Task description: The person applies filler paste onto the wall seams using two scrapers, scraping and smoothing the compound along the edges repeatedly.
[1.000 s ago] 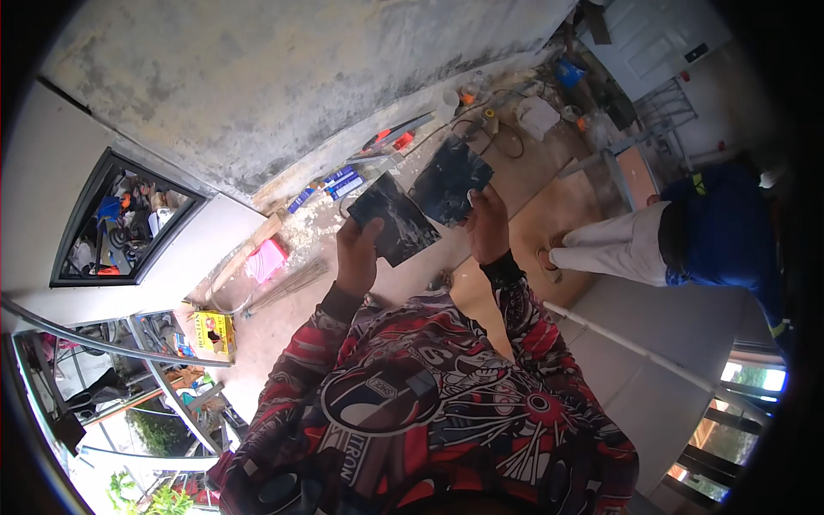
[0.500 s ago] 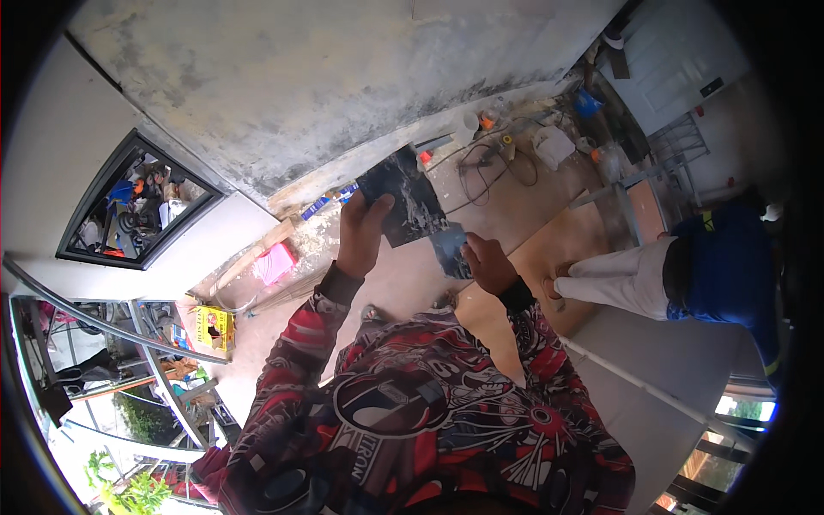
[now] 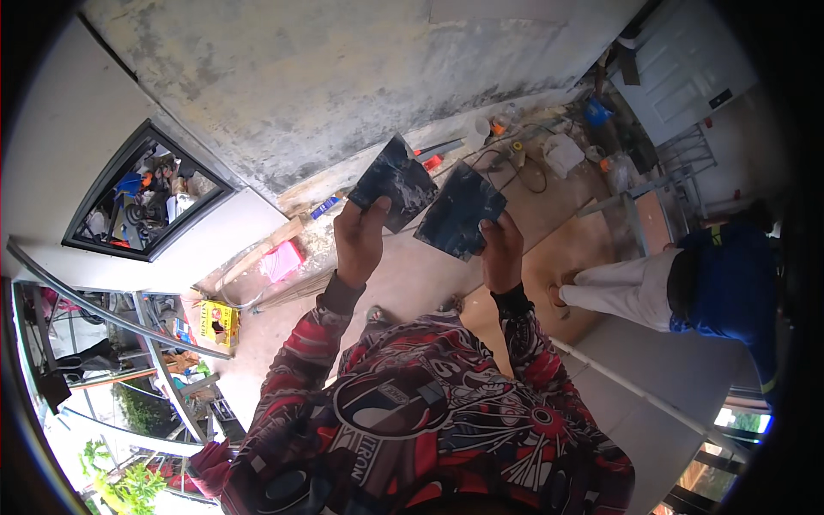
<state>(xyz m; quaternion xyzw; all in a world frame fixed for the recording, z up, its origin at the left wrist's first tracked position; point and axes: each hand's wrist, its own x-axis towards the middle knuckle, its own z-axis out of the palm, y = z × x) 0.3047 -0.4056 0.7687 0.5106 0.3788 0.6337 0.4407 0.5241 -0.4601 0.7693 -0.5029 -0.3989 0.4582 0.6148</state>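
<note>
Two dark square tiles are held up in the middle of the frame, a little above the centre, one in each hand. The left hand (image 3: 359,242) grasps the left tile (image 3: 392,183) by its lower edge, with the thumb lying on the face of the tile and the fingers behind it; this tile is turned so that one corner points up. The right hand (image 3: 502,251) grasps the right tile (image 3: 459,210) at its lower right corner, also with the thumb on the front. The two tiles are just beside each other, and I cannot tell if their edges touch. Both have a dark, glossy face with pale streaks. The sleeves (image 3: 302,343) of the person are red, black and white with a busy pattern, and they come up from the lower middle of the frame. Behind the tiles, a grey rough wall (image 3: 326,77) fills the upper part of the frame, and along its foot lies a line of small things, among them a red tool (image 3: 432,161) and a blue bucket (image 3: 598,112). A pink bag (image 3: 281,260) and a yellow box (image 3: 216,322) lie on the floor (image 3: 412,275) at the left of centre. At the right edge, another person (image 3: 687,279) in a blue top and white trousers stands near a pale sheet of board (image 3: 678,378).
</note>
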